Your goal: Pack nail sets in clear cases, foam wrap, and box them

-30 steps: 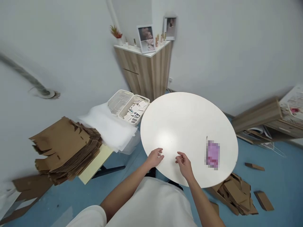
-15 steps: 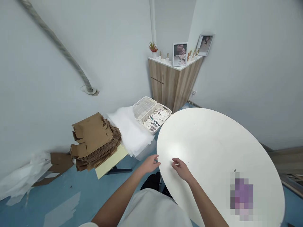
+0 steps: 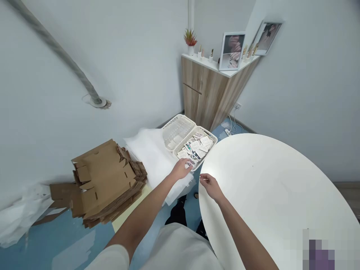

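My left hand (image 3: 181,169) reaches to the near end of a white plastic basket (image 3: 214,137). Its fingers are apart, over a small card with purple patterned pieces (image 3: 191,162); I cannot tell whether they touch it. Several loose white cards (image 3: 194,145), some with green or dark pieces, fill the basket, and its perforated lid (image 3: 177,129) is folded back to the left. Loosely bent and with nothing visible in it, my right hand (image 3: 211,186) hovers by the left edge of the round white table (image 3: 264,187).
Left of the basket lie white foam sheets (image 3: 150,152) and a stack of flattened cardboard boxes (image 3: 105,176). A wood-grain cabinet (image 3: 208,93) stands in the corner, with picture frames (image 3: 232,51) and a potted plant (image 3: 190,39) on top. A blurred purple patch (image 3: 322,255) covers the table's lower right.
My left hand has moved forward from the table's edge to the cards in the basket. My right hand has shifted slightly forward. The view has moved closer to the basket.
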A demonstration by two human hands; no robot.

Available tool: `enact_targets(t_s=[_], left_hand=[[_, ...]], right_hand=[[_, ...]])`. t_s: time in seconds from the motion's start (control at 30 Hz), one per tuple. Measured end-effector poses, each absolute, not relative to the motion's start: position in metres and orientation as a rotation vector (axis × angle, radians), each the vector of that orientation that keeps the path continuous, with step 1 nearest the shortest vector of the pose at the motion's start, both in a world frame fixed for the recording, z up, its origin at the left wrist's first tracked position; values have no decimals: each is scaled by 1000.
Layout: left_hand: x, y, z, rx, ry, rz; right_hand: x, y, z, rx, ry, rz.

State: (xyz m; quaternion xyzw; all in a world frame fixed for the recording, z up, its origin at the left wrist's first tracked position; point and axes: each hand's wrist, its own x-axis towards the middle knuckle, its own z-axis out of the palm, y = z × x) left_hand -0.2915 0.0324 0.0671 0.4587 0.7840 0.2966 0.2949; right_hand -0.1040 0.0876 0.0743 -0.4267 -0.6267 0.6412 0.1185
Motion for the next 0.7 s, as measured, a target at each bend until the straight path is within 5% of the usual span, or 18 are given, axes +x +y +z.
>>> enact_targets(t_s=[0.33,0.7], left_hand=[[-352,141,22,1270,1997,666],[-354,156,-3,1346,2013,552]], right_hand=[[-209,158,20,-1532,-1327,1775],[-229,172,-3,-1635,-1217,1743]])
